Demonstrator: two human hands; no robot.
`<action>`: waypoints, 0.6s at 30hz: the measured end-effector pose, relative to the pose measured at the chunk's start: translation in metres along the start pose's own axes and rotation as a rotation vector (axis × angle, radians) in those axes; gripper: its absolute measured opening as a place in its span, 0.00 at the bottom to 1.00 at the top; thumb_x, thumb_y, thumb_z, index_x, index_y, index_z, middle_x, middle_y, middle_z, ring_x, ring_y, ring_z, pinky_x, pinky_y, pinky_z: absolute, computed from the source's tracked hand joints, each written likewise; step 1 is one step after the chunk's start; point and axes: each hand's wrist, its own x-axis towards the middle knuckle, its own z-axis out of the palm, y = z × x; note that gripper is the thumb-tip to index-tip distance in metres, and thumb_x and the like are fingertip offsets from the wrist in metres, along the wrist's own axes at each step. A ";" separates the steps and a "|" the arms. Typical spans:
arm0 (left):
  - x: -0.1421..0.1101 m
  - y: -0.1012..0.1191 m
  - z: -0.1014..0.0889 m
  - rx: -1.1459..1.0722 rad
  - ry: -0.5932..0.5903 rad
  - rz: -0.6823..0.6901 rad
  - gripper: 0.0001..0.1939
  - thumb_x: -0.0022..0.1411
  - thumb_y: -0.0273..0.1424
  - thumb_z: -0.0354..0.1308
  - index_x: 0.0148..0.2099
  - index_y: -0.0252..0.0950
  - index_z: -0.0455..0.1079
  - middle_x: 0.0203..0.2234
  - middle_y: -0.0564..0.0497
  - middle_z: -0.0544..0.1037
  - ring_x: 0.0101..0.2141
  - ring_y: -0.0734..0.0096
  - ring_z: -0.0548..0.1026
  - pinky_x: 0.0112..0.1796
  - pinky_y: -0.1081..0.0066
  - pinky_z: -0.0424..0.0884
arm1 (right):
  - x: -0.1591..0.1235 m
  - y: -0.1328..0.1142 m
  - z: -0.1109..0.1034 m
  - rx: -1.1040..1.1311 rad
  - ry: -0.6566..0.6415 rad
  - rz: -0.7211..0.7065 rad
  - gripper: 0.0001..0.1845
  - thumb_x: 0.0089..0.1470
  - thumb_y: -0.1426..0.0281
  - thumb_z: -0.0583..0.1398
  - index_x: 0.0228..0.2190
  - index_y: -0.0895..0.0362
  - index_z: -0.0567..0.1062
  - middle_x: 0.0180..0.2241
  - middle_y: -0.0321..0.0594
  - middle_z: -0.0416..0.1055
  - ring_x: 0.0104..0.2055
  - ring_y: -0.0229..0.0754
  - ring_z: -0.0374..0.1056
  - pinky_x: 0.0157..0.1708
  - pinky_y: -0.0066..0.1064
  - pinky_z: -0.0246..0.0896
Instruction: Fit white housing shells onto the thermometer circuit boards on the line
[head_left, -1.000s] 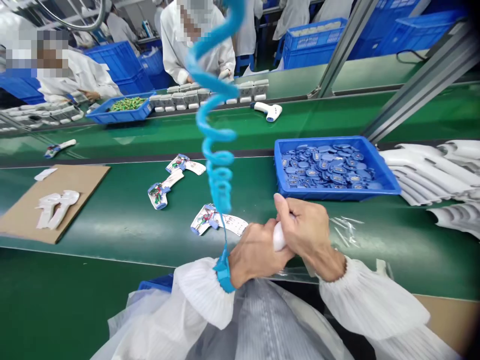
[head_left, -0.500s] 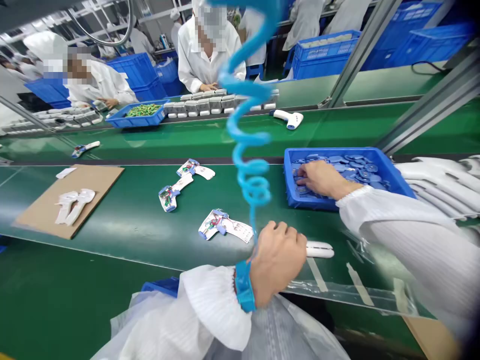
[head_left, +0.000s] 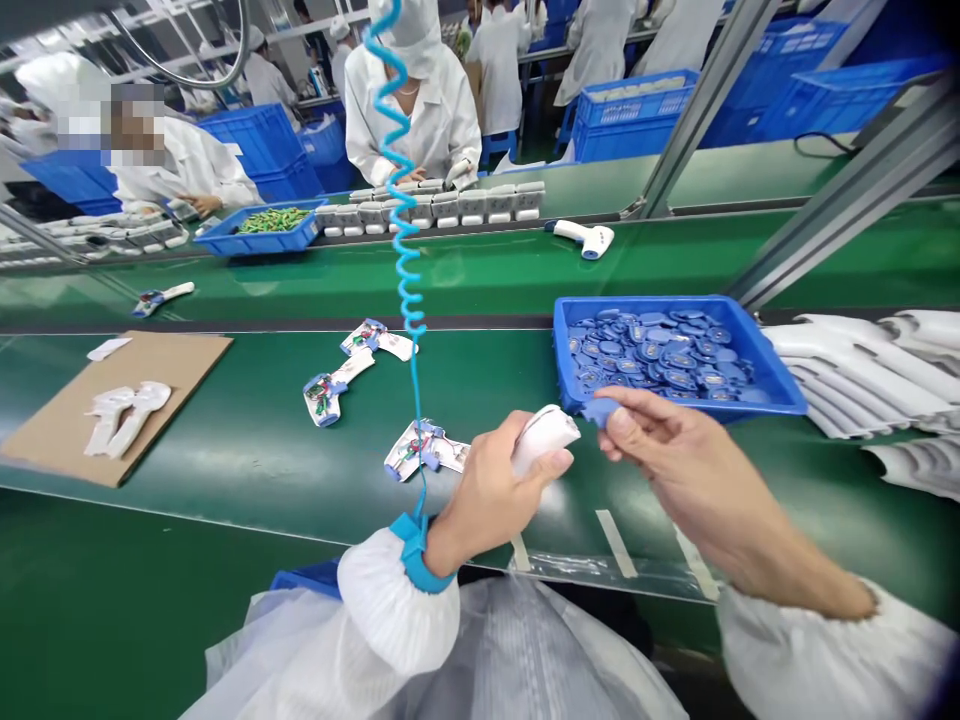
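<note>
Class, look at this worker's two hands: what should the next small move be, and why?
Probably bring the blue piece in the right hand to the white plastic housing in the left hand: the pinched piece is already beside the housing, over the blue tray's rim.

yeah this is def a factory assembly floor, with a long green conveyor belt point(head_left: 480, 370) and workers in white smocks point(head_left: 424, 110) along its far side. blue plastic crates point(head_left: 259, 140) sit past the belt, and on it there's a blue parts tray point(head_left: 667, 350) next to white plastic housings point(head_left: 855, 370).
</note>
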 end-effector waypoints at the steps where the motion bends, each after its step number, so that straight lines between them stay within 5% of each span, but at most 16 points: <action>1: 0.000 0.002 0.003 -0.006 -0.014 0.009 0.14 0.70 0.43 0.60 0.46 0.37 0.70 0.35 0.54 0.76 0.34 0.70 0.70 0.36 0.68 0.62 | -0.006 0.005 0.007 0.036 0.029 0.016 0.29 0.43 0.48 0.74 0.43 0.52 0.83 0.36 0.42 0.81 0.37 0.45 0.76 0.40 0.40 0.75; 5: -0.002 0.006 0.006 0.008 -0.049 0.009 0.14 0.71 0.43 0.59 0.48 0.37 0.70 0.39 0.51 0.78 0.38 0.67 0.73 0.37 0.68 0.64 | -0.017 0.019 0.023 0.074 0.076 0.083 0.29 0.42 0.48 0.75 0.43 0.49 0.84 0.46 0.43 0.81 0.48 0.51 0.76 0.50 0.46 0.74; 12: -0.003 0.010 -0.007 0.209 -0.190 0.071 0.18 0.75 0.43 0.51 0.59 0.39 0.65 0.44 0.47 0.80 0.40 0.60 0.77 0.39 0.65 0.68 | -0.022 0.011 0.017 -0.092 0.100 -0.070 0.22 0.41 0.50 0.75 0.34 0.50 0.85 0.39 0.42 0.82 0.40 0.51 0.78 0.45 0.47 0.77; 18: -0.003 0.007 0.000 0.350 -0.180 0.166 0.20 0.78 0.44 0.42 0.58 0.39 0.67 0.46 0.47 0.80 0.43 0.58 0.77 0.46 0.60 0.67 | -0.025 0.008 0.012 -0.418 -0.085 -0.283 0.20 0.60 0.50 0.63 0.47 0.47 0.81 0.47 0.39 0.80 0.44 0.47 0.77 0.42 0.40 0.75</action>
